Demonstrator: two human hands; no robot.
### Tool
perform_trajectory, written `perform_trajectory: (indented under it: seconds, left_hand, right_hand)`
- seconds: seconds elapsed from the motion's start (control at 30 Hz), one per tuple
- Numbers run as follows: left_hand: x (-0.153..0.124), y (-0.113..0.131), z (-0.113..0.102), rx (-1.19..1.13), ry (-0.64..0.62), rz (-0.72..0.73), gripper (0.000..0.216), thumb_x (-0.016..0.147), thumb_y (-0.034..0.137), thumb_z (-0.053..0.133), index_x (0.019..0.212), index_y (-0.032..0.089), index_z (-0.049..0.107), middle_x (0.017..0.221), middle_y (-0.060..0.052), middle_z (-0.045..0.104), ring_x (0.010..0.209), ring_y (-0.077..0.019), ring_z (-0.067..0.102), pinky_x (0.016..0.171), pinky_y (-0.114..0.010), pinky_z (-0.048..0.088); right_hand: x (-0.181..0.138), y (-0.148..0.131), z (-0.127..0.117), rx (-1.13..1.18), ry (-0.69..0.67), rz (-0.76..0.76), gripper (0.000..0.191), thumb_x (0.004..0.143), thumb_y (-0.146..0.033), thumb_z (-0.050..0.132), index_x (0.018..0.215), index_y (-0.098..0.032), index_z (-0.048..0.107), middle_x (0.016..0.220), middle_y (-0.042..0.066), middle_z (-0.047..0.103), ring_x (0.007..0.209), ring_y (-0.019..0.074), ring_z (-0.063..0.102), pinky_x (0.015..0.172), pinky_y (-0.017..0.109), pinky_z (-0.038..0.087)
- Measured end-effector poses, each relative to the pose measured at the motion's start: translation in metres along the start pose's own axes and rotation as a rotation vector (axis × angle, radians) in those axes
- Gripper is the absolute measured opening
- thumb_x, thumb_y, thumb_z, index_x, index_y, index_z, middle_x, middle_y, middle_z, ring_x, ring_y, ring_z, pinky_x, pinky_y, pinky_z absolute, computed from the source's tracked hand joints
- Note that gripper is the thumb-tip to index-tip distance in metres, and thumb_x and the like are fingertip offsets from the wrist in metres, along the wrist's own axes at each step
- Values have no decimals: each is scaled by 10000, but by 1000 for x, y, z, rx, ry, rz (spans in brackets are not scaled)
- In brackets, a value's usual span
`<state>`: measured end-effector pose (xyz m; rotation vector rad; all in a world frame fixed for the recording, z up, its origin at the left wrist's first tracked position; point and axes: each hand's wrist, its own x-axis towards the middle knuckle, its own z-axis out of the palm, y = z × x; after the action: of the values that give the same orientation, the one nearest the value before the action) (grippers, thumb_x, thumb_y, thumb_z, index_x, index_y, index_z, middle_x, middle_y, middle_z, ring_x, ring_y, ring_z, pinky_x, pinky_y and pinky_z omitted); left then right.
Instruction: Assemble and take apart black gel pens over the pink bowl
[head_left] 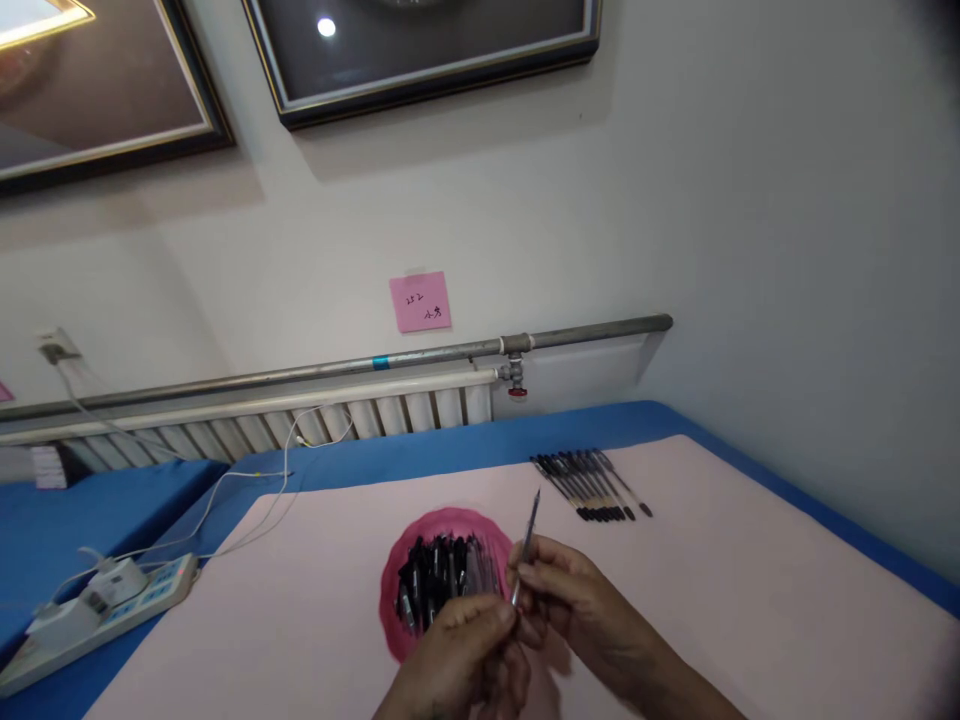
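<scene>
My two hands meet low in the middle of the view, over a pale pink mat (pixel 750 580). My right hand (pixel 570 595) pinches a thin pen (pixel 529 535) that points up and away. My left hand (pixel 465 650) is closed around the pen's lower end, just in front of a pink bowl (pixel 391 600) filled with several black pen parts (pixel 439 575). A row of several assembled black pens (pixel 592 485) lies on the mat beyond my right hand.
The mat lies on a blue-covered table (pixel 450 455). A white power strip (pixel 105 610) with plugs and white cables sits at the left. A radiator (pixel 315 420), a grey pipe and a pink sticky note (pixel 420 301) line the wall behind.
</scene>
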<state>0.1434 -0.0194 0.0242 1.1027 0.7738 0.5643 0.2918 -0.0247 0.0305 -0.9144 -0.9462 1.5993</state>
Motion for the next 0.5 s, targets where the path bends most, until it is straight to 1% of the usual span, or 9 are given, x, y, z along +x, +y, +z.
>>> perform_trajectory:
  seconds: [0.03, 0.1, 0.17, 0.23, 0.3, 0.37, 0.43, 0.47, 0.5]
  left_hand:
    - [0, 0, 0, 10, 23, 5, 477, 747, 614, 457, 781, 144, 537, 477, 2, 538, 313, -83, 407, 321, -187, 221]
    - [2, -1, 1, 119, 157, 54, 433, 741, 590, 502, 770, 158, 515, 513, 10, 538, 348, -80, 427, 335, -181, 250]
    - [4, -4, 2, 238, 289, 113, 346, 695, 494, 618, 699, 181, 473, 515, 48, 485, 378, -72, 418, 358, -179, 289]
    - [6, -7, 3, 290, 331, 155, 318, 654, 401, 675, 649, 196, 433, 519, 72, 438, 394, -65, 402, 380, -185, 328]
    - [6, -9, 2, 284, 290, 169, 304, 676, 406, 644, 638, 199, 425, 503, 73, 429, 378, -66, 386, 376, -193, 326]
    - [5, -9, -1, 228, 177, 131, 314, 700, 469, 601, 676, 190, 458, 504, 51, 478, 357, -74, 399, 352, -193, 281]
    - [4, -8, -5, 150, 56, 57, 388, 719, 561, 533, 728, 175, 492, 529, 16, 530, 350, -94, 437, 338, -197, 249]
    - [4, -8, -7, 135, 34, 35, 428, 732, 595, 491, 754, 168, 507, 551, -1, 548, 361, -104, 458, 339, -201, 251]
    - [4, -8, -8, 154, 44, 27, 451, 745, 608, 462, 770, 162, 520, 568, -11, 554, 379, -112, 474, 346, -206, 264]
  right_hand:
    - [0, 0, 0, -9, 21, -10, 206, 674, -336, 638, 743, -167, 543, 568, -37, 550, 483, 86, 473, 493, 223, 320]
    - [1, 1, 0, -78, 84, -39, 181, 673, -316, 631, 717, -167, 539, 562, -38, 546, 497, 91, 475, 493, 222, 322]
    - [1, 1, 1, -144, 110, -53, 168, 684, -313, 612, 692, -172, 520, 546, -43, 540, 480, 90, 464, 484, 225, 318]
    - [1, 1, 1, -175, 99, -46, 161, 692, -309, 595, 685, -175, 507, 536, -43, 538, 468, 90, 461, 480, 226, 315]
    - [2, 1, 1, -160, 87, -35, 152, 682, -293, 598, 678, -171, 506, 530, -42, 537, 470, 86, 461, 484, 222, 316]
    - [2, 1, 1, -89, 60, -11, 154, 663, -285, 609, 690, -164, 518, 537, -39, 540, 477, 82, 463, 488, 216, 319]
    - [2, 2, 1, -11, 27, 11, 168, 650, -286, 615, 725, -160, 534, 547, -38, 545, 480, 83, 475, 488, 212, 322]
    - [2, 2, 2, 10, 25, 12, 175, 647, -284, 615, 744, -159, 541, 553, -37, 550, 483, 84, 481, 489, 211, 324]
    - [2, 2, 2, 10, 36, 6, 175, 646, -279, 612, 754, -159, 545, 553, -39, 551, 480, 83, 481, 486, 210, 322]
